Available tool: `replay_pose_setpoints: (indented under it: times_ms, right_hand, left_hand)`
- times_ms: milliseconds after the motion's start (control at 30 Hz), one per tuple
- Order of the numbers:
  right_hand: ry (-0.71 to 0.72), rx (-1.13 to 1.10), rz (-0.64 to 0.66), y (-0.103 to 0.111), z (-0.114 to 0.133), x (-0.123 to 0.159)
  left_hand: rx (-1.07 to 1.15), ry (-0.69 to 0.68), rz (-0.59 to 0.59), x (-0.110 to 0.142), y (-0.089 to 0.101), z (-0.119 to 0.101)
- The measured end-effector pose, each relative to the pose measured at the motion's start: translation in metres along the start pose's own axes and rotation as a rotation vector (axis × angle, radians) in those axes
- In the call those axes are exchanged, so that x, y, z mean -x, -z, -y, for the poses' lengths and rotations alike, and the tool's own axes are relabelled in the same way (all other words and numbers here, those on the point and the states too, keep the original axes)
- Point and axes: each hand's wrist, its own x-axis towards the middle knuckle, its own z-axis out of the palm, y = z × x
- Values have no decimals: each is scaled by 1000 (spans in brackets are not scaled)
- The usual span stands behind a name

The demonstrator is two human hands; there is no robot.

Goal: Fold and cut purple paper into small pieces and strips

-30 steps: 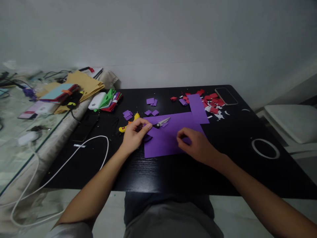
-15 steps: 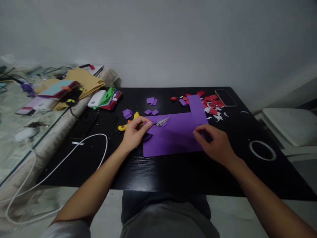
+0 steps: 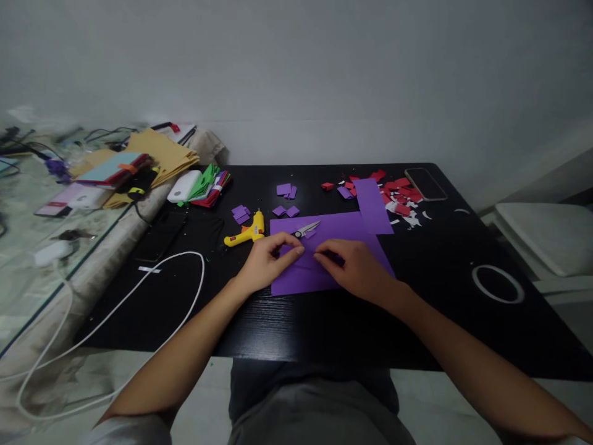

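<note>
My left hand (image 3: 269, 262) pinches a purple paper piece, which blends with the purple sheet (image 3: 290, 284) beneath, so its outline is hard to follow. Close by on the right, my right hand (image 3: 354, 267) has thumb and fingertips pressed together over the same sheet; what lies between them cannot be made out. Scissors (image 3: 309, 228) rest on the sheet just beyond my fingers, their handles mostly hidden, with small purple scraps beside the blades. A purple paper strip (image 3: 373, 207) lies across the sheet's far right corner.
A yellow glue gun (image 3: 248, 232) lies left of the sheet. Small purple paper pieces (image 3: 286, 191) sit behind it, and red and white scraps (image 3: 401, 198) at the back right near a phone (image 3: 425, 184). A tape ring (image 3: 498, 284) is at right, a white cable (image 3: 201, 272) at left.
My right hand has moved left from the sheet's right side to near my left hand. My left hand has shifted slightly right and nearer, uncovering more of the glue gun.
</note>
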Motion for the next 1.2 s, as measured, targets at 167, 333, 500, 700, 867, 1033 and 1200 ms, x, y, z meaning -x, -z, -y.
replay_pose_setpoints:
  times_ms: [167,333,500,700,867,1033,1200]
  right_hand:
    - [38,66,97,-1,2,2]
    - [26,12,51,10,-3,7]
    - [-105,-41,-134,23,-12,13]
    - [-253,-271,-201,16,-11,12]
    - [-284,-337,-188,8,-4,11]
    - [-332,-307,-215,0,-3,12]
    - [-345,-304,-217,-8,0,14]
  left_hand:
    - [-57,-96,148,1,-2,-7]
    - [-4,-53,123,-3,14,-3]
    - [108,21,-111,-9,35,2]
    - [92,-87,-94,-7,21,-4]
    - [-84,-215,-83,-4,14,-7]
    - [-123,-229,-125,-3,13,-10]
    - [-7,-64,-125,-2,6,-11]
